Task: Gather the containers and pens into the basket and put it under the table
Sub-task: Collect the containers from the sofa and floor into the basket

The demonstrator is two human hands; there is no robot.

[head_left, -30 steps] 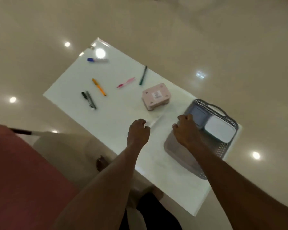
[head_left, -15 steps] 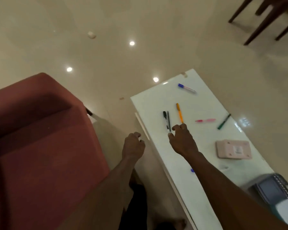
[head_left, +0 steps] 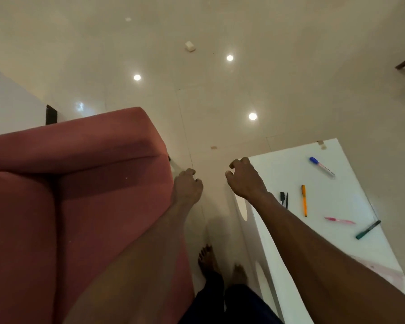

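Lying on the white table (head_left: 341, 206) are 5 pens, none of them in my hands. The blue-capped pen (head_left: 322, 166) sits nearest the far end of the table. Closer to me, the orange pen (head_left: 304, 200) lies roughly parallel to the table's long left edge, and the black pen (head_left: 284, 199) lies just beside it on the side of that edge, partly hidden behind my right forearm. The pink pen (head_left: 340, 220) rests toward the right edge, and the green pen (head_left: 368, 229) lies at an angle right at that edge, near the pink one without touching it. A pale pink container (head_left: 381, 267) shows only as a blurred sliver at the table's near right part, mostly covered by my arm. I cannot see the basket in this view.

My right hand (head_left: 244, 177) hangs over the table's far left corner with its fingers loosely curled and nothing between them. My left hand (head_left: 188, 187) is off the table, over the floor (head_left: 197, 90) in the gap between the table and the red sofa (head_left: 68, 195); its fingers are curled in and I see nothing in it. My 2 bare feet (head_left: 220, 265) stand on the floor in that same gap. A small white scrap (head_left: 190, 46) lies far out on the glossy floor.
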